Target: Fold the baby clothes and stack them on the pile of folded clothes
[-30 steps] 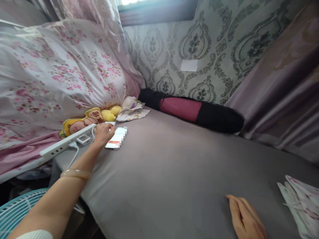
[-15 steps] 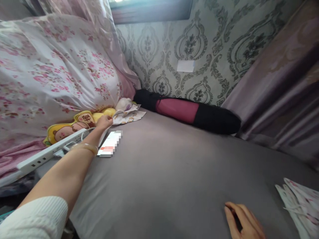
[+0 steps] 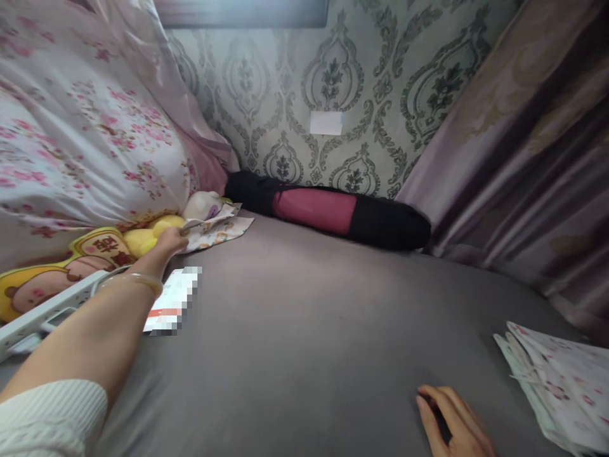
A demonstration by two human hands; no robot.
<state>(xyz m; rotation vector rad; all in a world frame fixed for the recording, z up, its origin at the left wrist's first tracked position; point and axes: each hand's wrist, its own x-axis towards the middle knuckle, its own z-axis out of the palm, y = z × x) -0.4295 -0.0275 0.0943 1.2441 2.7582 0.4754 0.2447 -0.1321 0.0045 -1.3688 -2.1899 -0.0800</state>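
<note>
My left hand [image 3: 172, 241] reaches far out to the left with its fingers closed on the near edge of a white patterned cloth [image 3: 221, 231]. That cloth lies partly folded on the grey bed sheet [image 3: 304, 330], beside a white plush toy [image 3: 202, 206] and a yellow plush [image 3: 147, 238]. Below my left wrist lies a phone [image 3: 174, 298] with a lit, partly blurred screen. My right hand [image 3: 454, 422] rests on the sheet at the lower right, empty, fingers loosely curled with a gap to the thumb. Nearest to it is a stack of folded floral cloths [image 3: 561, 387].
Along the wall lies a long black and pink bolster-shaped bag [image 3: 314, 211]. A white power strip [image 3: 50, 304] with plugs and a cartoon cushion [image 3: 61, 279] line the left edge. Curtains [image 3: 518, 158] hang at right; floral fabric [image 3: 109, 127] drapes at left.
The view has turned a little to the right, so the scene shifts left. My left hand still grips the cloth, and my right hand stays resting on the sheet.
</note>
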